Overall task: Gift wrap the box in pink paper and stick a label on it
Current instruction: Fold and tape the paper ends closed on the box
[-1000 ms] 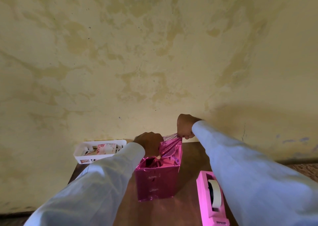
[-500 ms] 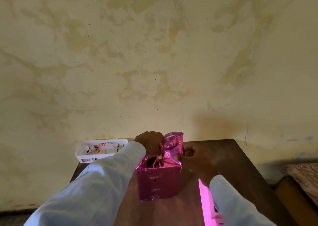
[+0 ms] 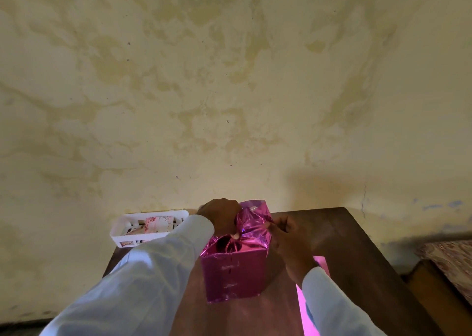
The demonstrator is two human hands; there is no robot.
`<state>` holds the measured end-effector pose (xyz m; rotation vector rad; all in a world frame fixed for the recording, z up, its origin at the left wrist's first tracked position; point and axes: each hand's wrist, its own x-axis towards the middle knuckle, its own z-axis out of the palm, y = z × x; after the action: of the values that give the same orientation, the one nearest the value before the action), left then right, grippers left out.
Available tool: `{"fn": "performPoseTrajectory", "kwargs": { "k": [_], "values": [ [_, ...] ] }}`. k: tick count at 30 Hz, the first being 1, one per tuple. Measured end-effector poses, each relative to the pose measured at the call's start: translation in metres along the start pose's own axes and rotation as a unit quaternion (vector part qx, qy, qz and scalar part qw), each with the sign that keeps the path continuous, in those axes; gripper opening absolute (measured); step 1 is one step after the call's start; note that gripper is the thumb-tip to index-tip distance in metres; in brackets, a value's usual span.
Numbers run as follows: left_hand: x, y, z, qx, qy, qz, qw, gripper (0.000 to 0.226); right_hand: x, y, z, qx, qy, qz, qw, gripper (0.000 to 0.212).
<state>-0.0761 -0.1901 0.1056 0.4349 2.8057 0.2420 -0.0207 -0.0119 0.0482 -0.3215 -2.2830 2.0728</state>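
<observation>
Left hand (image 3: 221,218) pinches paper (image 3: 254,224); basket (image 3: 120,231) holds cards (image 3: 158,223).

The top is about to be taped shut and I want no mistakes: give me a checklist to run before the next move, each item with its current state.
1. Left hand grips the gathered pink paper on top of the box: ok.
2. Right hand pinches the paper's right edge: ok.
3. Top folded flat and closed: not ok; a gap shows at the near side.
4. Near-face seam taped: ok.
5. Tape dispenser close by: ok, beside the right forearm; its tape end is hidden.
6. Label on the box: cannot tell; none on the faces shown.
</observation>
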Motion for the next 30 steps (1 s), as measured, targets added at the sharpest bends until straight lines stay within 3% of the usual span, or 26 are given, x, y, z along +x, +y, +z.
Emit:
{"fn": "performPoseTrajectory", "kwargs": {
  "k": [4,6,8,9,10,12,14,30],
  "values": [
    [0.0,-0.002,0.001,-0.006,0.006,-0.005,1.0,0.039,-0.007,-0.006,-0.003,0.051,0.023,-0.027,0.998,0.012],
    [0.001,-0.002,0.002,-0.01,0.003,-0.001,1.0,0.035,-0.01,-0.002,0.0,-0.006,0.081,-0.075,0.994,0.013],
    [0.001,-0.002,0.001,-0.009,0.002,0.001,1.0,0.032,-0.02,0.008,0.006,-0.14,0.086,-0.18,0.97,0.021],
    [0.002,-0.002,0.001,-0.007,0.003,0.004,1.0,0.03,-0.026,0.015,0.009,-0.257,0.053,-0.252,0.931,0.026],
    [0.002,-0.002,0.001,-0.005,0.003,0.007,1.0,0.028,-0.033,0.022,0.013,-0.372,0.018,-0.328,0.869,0.03],
    [0.003,-0.002,0.0,-0.001,0.003,0.012,1.0,0.024,-0.038,0.041,0.021,-0.471,-0.016,-0.446,0.761,0.031],
    [0.003,0.0,0.001,0.007,0.005,0.011,1.0,0.022,-0.04,0.049,0.028,-0.497,-0.013,-0.48,0.723,0.027],
    [0.002,0.0,-0.004,0.028,0.001,0.018,0.999,0.024,-0.044,0.036,0.045,-0.543,-0.001,-0.399,0.739,0.042]
  ]
}}
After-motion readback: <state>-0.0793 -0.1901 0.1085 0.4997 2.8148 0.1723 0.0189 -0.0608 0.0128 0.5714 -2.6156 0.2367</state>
